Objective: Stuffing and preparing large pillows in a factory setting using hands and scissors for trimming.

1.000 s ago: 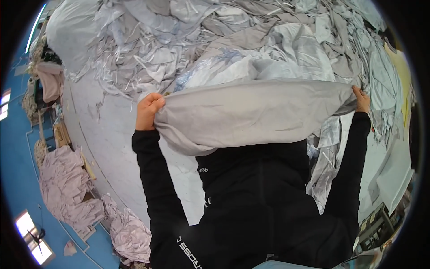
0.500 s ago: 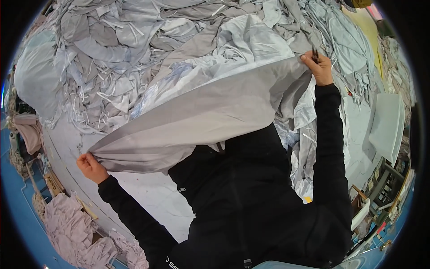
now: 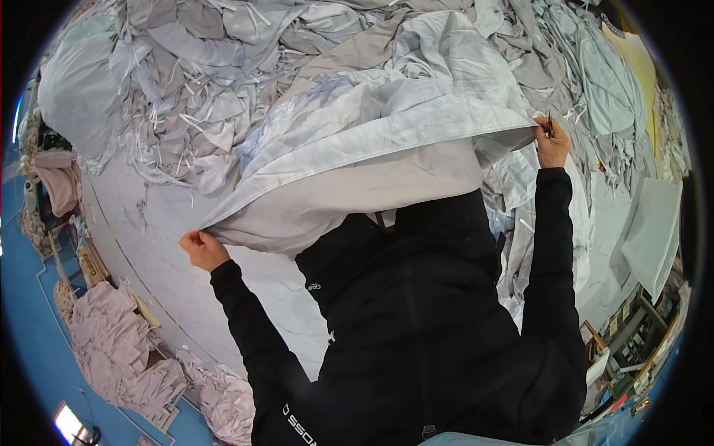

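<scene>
A wide piece of grey fabric [image 3: 401,177] with a pale stitched edge is stretched between my two hands, in front of my black jacket. My left hand [image 3: 204,250] pinches one end of that edge, low on the left. Higher on the right, my right hand [image 3: 551,143] grips the other end. A thin dark tool [image 3: 550,125], perhaps small thread snips, sticks up from the right fingers; its lower part is hidden. The fabric's far side runs into a pale blue-grey printed cloth [image 3: 446,63] lying on the table beyond.
A large heap of grey and pale blue cloth [image 3: 201,97] with white ties covers the far side of the marbled white table [image 3: 149,245]. Pinkish cloth [image 3: 115,342] lies piled at the lower left. A white bin-like panel [image 3: 654,230] stands at the right.
The stretched edge has flipped so its pale stitched face shows. My left hand has moved right and up; my right hand has shifted slightly right and down. Both keep their hold.
</scene>
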